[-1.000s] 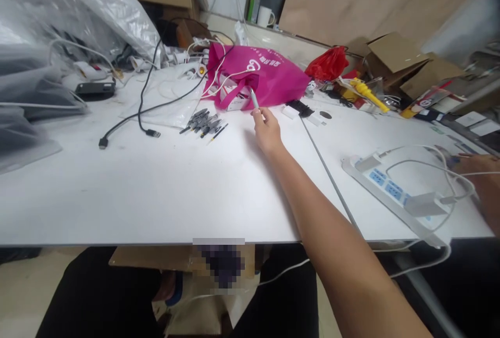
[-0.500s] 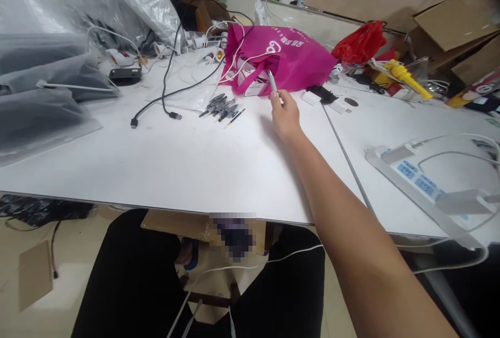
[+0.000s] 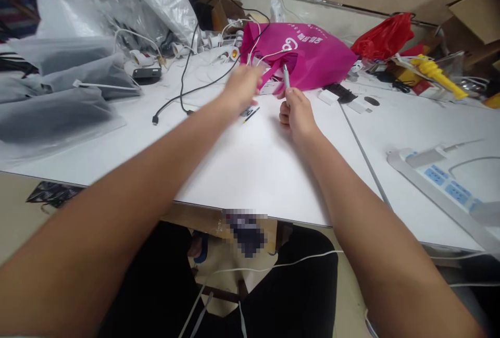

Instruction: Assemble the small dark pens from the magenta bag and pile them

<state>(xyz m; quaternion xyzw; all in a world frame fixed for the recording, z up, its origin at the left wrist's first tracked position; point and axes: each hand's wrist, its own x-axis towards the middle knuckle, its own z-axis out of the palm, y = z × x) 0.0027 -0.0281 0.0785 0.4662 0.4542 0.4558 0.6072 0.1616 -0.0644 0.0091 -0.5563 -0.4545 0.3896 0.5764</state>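
Our right fingers (image 3: 292, 99) are clamped on the near end of a grey pen (image 3: 286, 78), probably so its far end stays free, aimed at the pink bag (image 3: 324, 62) just beyond them. Left fingers (image 3: 253, 78) are blurry, so we can't tell if they're together.

We log a smooth, pale matt tabletop (image 3: 258, 166); a creased, cloth-like magenta bag (image 3: 324, 62); thin, glossy red plastic bag (image 3: 385, 37), far right; frosted grey plastic pouches (image 3: 58, 119), left; smooth white plastic power strip (image 3: 433, 187), right; dull brown cardboard box (image 3: 478, 12).
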